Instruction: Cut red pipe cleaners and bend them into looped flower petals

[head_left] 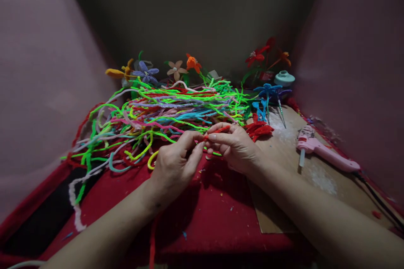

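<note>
A red pipe cleaner (pixel 223 130) is pinched between my two hands over the front of the pile. My left hand (pixel 178 155) grips its left part with thumb and forefinger, and my right hand (pixel 235 145) holds the bent part just to the right. A red length (pixel 152 239) hangs below my left wrist; whether it belongs to the same piece is hidden. Behind my hands spreads a big heap of coloured pipe cleaners (pixel 189 107), in green, pink, purple, blue and yellow. Several red looped pieces (pixel 260 130) lie right beside my right hand.
A pink glue gun (pixel 328 155) rests on a brown board (pixel 280 201) at the right, its cord running off the edge. Blue flowers (pixel 268 90) and a pale teal container (pixel 284 77) stand behind it. More pipe-cleaner flowers (pixel 145 72) line the back. Red cloth (pixel 227 218) covers the table.
</note>
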